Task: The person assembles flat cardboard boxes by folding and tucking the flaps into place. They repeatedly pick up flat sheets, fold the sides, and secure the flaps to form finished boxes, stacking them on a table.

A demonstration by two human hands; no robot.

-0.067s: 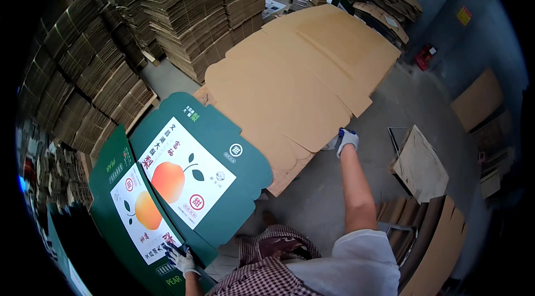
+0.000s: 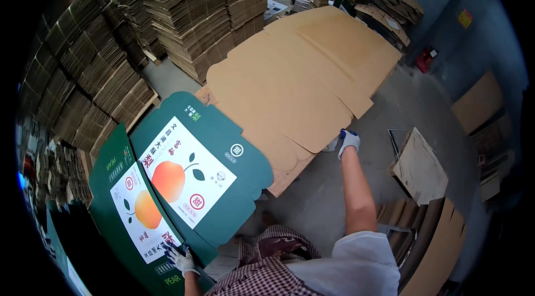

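Observation:
My left hand, in a white glove with dark fingertips, rests with fingers spread on a green printed cardboard box blank. Orange fruit pictures on white panels decorate this blank, which lies at the near left with a fold line across it. Beyond it, a large plain brown cardboard sheet stretches to the far right. At its near right edge is my right hand, in a white and blue glove, with its fingers curled closed. A small whitish patch shows beside those fingers; what they grip is hidden.
Tall bundled stacks of flat cardboard stand at the far left. A wooden board lies on the floor at right, near brown cardboard sheets. A red object sits by the blue-grey wall.

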